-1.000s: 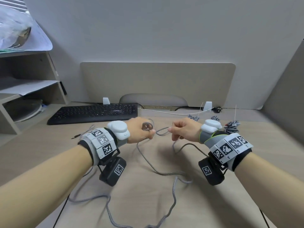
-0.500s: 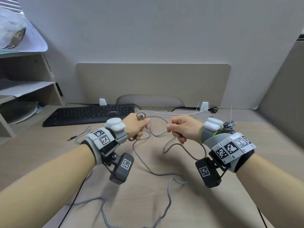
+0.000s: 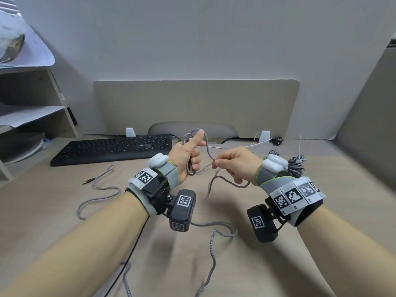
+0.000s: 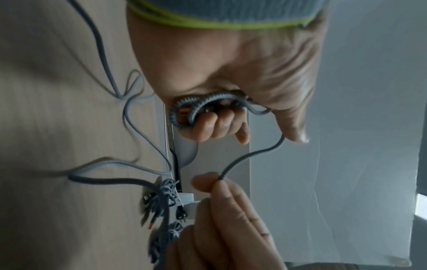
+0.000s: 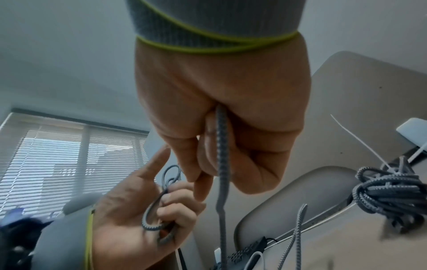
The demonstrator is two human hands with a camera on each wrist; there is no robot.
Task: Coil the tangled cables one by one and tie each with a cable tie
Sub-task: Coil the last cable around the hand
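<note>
A grey braided cable (image 3: 211, 159) runs between both hands above the desk. My left hand (image 3: 188, 156) grips a small coil of its loops (image 4: 191, 109) in curled fingers, thumb raised with a loop over it. My right hand (image 3: 233, 166) pinches the same cable (image 4: 221, 176) between thumb and forefinger a little to the right; the cable (image 5: 221, 146) passes down through its palm. The slack trails over the desk (image 3: 214, 232) toward me. A bundle of coiled grey cables (image 3: 296, 166) with a white cable tie (image 3: 300, 144) sticking up lies behind my right wrist.
A black keyboard (image 3: 115, 147) lies at the back left, below a low divider panel (image 3: 192, 108). Another thin grey cable (image 3: 96, 189) with a plug end curls on the desk at left. Wooden shelves (image 3: 32, 116) stand at far left. A thin black wire (image 3: 128, 249) runs under my left forearm.
Both hands have risen off the desk. My left hand has turned upright with more loops gathered in it, and my right hand has drawn the cable closer, lifting the slack.
</note>
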